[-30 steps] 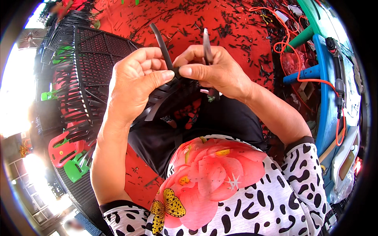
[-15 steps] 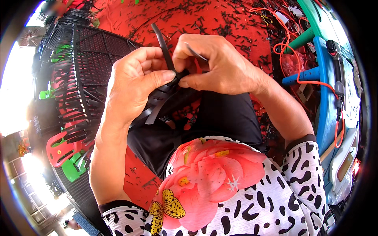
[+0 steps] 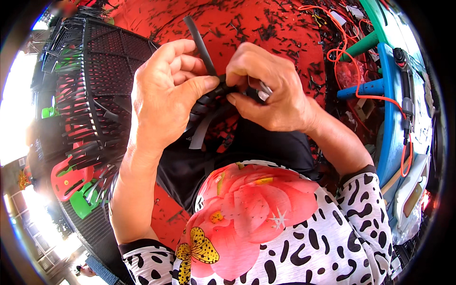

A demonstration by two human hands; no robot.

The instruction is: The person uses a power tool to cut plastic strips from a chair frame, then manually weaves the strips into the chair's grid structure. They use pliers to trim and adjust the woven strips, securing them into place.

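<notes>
In front of my lap, both hands meet over a narrow black woven piece made of flat plastic strips. My left hand is closed on it, thumb pressing its upper edge. A flat black strip stands up from beside that thumb. My right hand pinches the right end of the piece between thumb and fingers, its knuckles slightly smeared. Something shiny and grey shows inside the right hand; I cannot tell whether it is a strip end or a tool. A loose strip end hangs below.
At left stands a large black woven panel with many loose strip ends, near red and green plastic pieces. Black scraps litter the red floor. At right are a blue stool, an orange cord and a black cylindrical tool.
Both hands have shifted slightly to the right with the woven piece. My right hand has turned and dropped a little, and the shiny grey thing in it shows differently.
</notes>
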